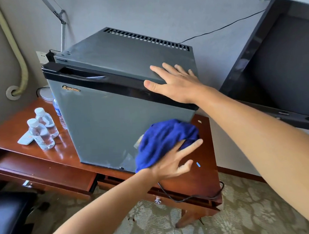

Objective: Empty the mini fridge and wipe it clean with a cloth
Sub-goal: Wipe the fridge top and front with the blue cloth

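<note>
The mini fridge (112,101) stood shut on the wooden desk (205,170), its grey door facing the camera and its vented top toward the wall. To the right of the fridge a dark television (282,75) leaned at an angle; to the left of the fridge three water bottles (41,132) stood together on the desk, one just beside the fridge's side, so the emptying looked already done. With the door closed, the step in hand seemed to be wiping the outside of the door. The blue cloth (162,140) was pressed against the lower right corner of the fridge door, just above the desk. The left hand (171,163) lay over the cloth with its fingers (192,145) spread and straight, pushing the fabric flat against the door rather than gripping it. The right hand (175,82) rested on the fridge's top front corner, palm down, fingers extended and thumb along the black trim, apparently steadying the cabinet and holding nothing. Faint streaks showed on the door near the cloth. The next move probably called for sweeping the cloth across the rest of the door while the right hand kept the fridge from sliding, then carrying on over the top and sides. Whether the inside had been wiped could not be told with the door shut.
</note>
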Action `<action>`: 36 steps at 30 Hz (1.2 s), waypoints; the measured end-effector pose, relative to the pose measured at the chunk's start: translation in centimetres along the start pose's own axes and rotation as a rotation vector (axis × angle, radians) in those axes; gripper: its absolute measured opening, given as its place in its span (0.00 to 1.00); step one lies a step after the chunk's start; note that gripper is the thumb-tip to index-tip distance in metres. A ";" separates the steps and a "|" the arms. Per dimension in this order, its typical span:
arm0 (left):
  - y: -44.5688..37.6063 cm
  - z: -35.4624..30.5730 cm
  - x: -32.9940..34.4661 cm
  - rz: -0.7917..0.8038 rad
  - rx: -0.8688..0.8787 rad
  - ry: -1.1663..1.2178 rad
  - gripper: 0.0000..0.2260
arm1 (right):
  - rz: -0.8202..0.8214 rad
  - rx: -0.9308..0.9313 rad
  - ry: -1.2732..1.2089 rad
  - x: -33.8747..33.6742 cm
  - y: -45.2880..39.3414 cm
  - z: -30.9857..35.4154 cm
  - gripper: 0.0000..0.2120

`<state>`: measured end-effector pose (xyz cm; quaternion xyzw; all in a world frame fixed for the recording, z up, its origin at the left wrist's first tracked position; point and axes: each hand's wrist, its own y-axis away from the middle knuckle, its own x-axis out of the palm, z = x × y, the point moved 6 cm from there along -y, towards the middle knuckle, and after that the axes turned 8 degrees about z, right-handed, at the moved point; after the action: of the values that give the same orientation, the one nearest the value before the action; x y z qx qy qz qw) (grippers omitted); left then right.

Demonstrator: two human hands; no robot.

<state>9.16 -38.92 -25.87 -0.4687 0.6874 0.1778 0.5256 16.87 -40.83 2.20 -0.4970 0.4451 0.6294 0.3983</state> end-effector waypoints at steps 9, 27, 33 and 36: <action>-3.3 -3.7 -8.2 -0.118 0.426 0.184 0.29 | -0.011 -0.009 -0.008 0.0 0.0 -0.2 0.40; 3.6 -2.5 -10.9 -0.513 -0.075 0.102 0.28 | -0.016 -0.008 -0.021 -0.3 -0.4 0.1 0.40; 6.4 2.8 -5.8 -0.465 -0.652 0.561 0.28 | -0.027 -0.014 -0.009 -0.4 -0.1 0.1 0.39; 7.8 4.5 -5.0 -0.357 -0.700 0.461 0.23 | -0.014 -0.024 0.015 -0.2 0.0 0.2 0.38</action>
<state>5.21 -29.43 -25.14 -0.7565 0.5935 0.1972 0.1914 16.85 -40.70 2.45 -0.5095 0.4370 0.6282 0.3934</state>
